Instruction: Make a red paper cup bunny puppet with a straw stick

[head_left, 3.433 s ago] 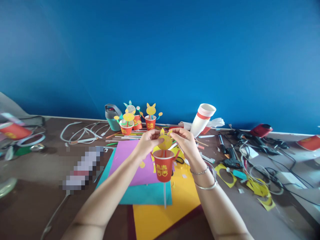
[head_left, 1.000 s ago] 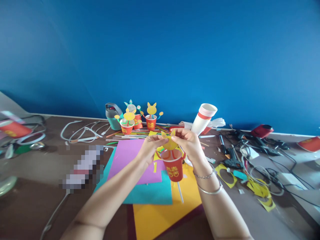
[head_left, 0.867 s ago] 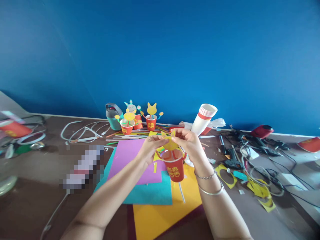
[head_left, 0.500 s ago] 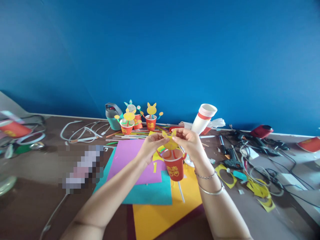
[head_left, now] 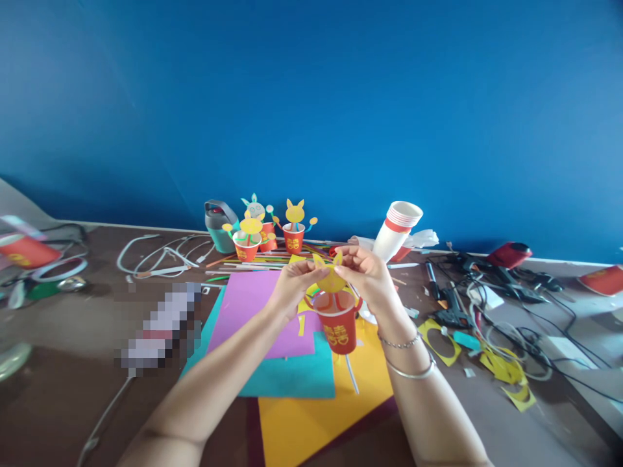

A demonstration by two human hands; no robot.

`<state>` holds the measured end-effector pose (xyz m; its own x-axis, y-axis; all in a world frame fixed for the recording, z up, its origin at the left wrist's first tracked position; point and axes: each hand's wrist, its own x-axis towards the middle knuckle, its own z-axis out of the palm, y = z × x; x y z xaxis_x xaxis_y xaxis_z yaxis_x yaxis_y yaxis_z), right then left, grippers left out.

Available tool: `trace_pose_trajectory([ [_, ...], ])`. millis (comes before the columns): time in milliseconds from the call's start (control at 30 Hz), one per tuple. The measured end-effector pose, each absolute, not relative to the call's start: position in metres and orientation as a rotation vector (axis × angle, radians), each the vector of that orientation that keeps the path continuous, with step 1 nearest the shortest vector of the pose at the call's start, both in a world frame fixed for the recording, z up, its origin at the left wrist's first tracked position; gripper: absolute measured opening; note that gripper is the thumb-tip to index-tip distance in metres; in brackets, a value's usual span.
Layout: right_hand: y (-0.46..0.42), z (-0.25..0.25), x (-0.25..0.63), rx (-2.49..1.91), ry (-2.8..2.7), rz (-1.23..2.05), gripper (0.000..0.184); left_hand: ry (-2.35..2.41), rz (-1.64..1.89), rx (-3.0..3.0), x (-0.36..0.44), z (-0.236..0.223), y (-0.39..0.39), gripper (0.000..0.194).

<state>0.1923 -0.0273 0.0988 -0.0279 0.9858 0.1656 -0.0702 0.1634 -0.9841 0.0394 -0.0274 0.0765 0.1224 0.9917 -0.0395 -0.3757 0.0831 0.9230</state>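
Between my two hands is a yellow paper animal head [head_left: 331,279] with two pointed ears. My left hand [head_left: 295,283] pinches its left side and my right hand [head_left: 361,275] pinches the right side near an ear. Below the head hangs a red paper cup [head_left: 337,331] with gold characters, joined to it by red straws. A pale straw [head_left: 352,375] pokes out from under the cup. Beneath lie purple paper [head_left: 253,318], teal paper [head_left: 292,379] and yellow-orange paper [head_left: 311,428]. My fingers partly cover the head's edges.
Several cup figures, one a yellow-headed cup [head_left: 293,239], stand at the back beside a teal bottle [head_left: 221,227]. A stack of paper cups [head_left: 396,230] leans there too. At right are a glue gun [head_left: 453,312], cables and yellow paper scraps [head_left: 503,368]. Loose straws [head_left: 243,266] lie behind.
Both hands keep their pinch on the yellow head. The head and the cup have shifted only slightly, and my right fingers moved a little.
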Motion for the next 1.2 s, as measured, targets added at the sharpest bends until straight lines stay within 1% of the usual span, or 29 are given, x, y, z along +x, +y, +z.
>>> trace_pose_trajectory([
  [467, -0.0282, 0.0976, 0.1919, -1.009, -1.246, 1.151, 0.036, 0.858, 1.270, 0.912, 0.0408, 0.0743, -0.0291, 0.026],
  [700, -0.0267, 0.0980, 0.1930, -1.023, -1.239, 1.143, 0.040, 0.874, 1.266, 0.937, 0.0402, 0.0790, -0.0293, 0.030],
  [833, -0.0262, 0.0984, 0.1958, -1.045, -1.245, 1.105, 0.040, 0.896, 1.241, 1.016, 0.0371, 0.0817, -0.0270, 0.030],
  [1200, -0.0254, 0.0973, 0.1979, -1.081, -1.288, 1.084, 0.043, 0.930, 1.236, 1.060, 0.0353, 0.0764, -0.0226, 0.034],
])
